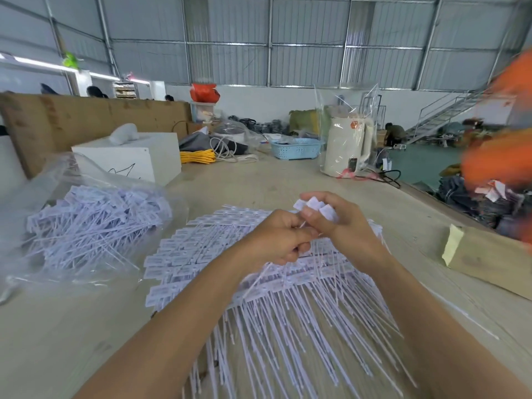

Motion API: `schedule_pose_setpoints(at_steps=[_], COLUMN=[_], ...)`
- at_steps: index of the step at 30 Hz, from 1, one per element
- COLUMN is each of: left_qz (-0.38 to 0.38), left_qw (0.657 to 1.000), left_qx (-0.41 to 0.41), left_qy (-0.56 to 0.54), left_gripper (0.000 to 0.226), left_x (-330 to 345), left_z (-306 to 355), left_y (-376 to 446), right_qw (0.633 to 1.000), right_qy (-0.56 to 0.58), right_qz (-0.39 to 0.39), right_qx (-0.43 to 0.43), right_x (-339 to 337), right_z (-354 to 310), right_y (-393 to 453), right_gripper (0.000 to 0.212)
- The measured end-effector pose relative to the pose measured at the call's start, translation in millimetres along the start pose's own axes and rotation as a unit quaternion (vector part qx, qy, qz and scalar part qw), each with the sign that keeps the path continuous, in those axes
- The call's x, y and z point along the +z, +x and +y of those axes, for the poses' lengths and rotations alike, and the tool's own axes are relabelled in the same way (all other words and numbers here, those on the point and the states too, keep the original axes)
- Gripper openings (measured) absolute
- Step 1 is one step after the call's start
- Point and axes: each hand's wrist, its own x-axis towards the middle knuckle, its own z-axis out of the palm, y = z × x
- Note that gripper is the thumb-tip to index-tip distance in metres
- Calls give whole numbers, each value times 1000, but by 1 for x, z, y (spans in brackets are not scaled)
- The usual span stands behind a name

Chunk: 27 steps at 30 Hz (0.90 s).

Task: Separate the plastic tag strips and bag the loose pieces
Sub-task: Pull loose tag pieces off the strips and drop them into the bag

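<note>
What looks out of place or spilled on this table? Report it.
Nothing looks spilled or damaged. The joined tag strips lie fanned on the table under both hands, and the loose tags sit inside the clear plastic bag at left. The right hand grips a small bunch of tag heads; the left hand pinches at them.

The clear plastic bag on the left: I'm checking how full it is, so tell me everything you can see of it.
The clear plastic bag lies on its side on the table, left of the hands, thin and crinkled. Its glossy film billows up at the back, and where its mouth lies cannot be told. Inside sits a loose heap of separated white tags, flat heads and thin tails pointing all ways. Neither hand touches it. A white box stands just behind it.
</note>
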Motion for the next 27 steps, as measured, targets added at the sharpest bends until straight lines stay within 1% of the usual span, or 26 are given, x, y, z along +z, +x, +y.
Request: schedule_pose_setpoints(at_steps=[4, 6, 9, 10, 13, 16, 19, 23, 27], left_qz=[34, 57, 103, 114, 136, 155, 179, 215, 262], left_qw=[998, 992, 973, 965, 942, 928, 917, 907, 894], left_qx=[29, 52, 74, 85, 115, 129, 135, 142, 140], left_qy=[53, 98, 195, 220, 284, 312, 330, 332, 335], left_gripper=[16, 7, 20, 20, 15, 19, 25, 25, 24], left_x=[-6, -9, -18, -22, -31, -38, -45, -62, -90], left_z=[-5, -9, -16, -17, -21, -29, -39, -51, -59], left_y=[-2, -6, -12, -15, -26, -37, -47, -62, -82], right_qw=[999, 997, 995, 995, 998, 999, 996, 990, 985], right_qy=[-26, -30, -14, -8, 19, 23, 54, 95, 122], right_qz=[33, 64, 103, 99, 55, 10, -39, -50, -66], right_qx=[-11, -12, 1, 8, 27, 35, 54, 92, 106], right_x=[9, 11, 17, 19, 27, 37, 52, 81, 119], right_z=[5, 6, 5, 4, -1, -6, -12, -19, -26], right_y=[1, 1, 3, 3, 3, 3, 6, 17, 29], right_gripper=[19, 19, 18, 18, 16, 19, 26, 27, 37])
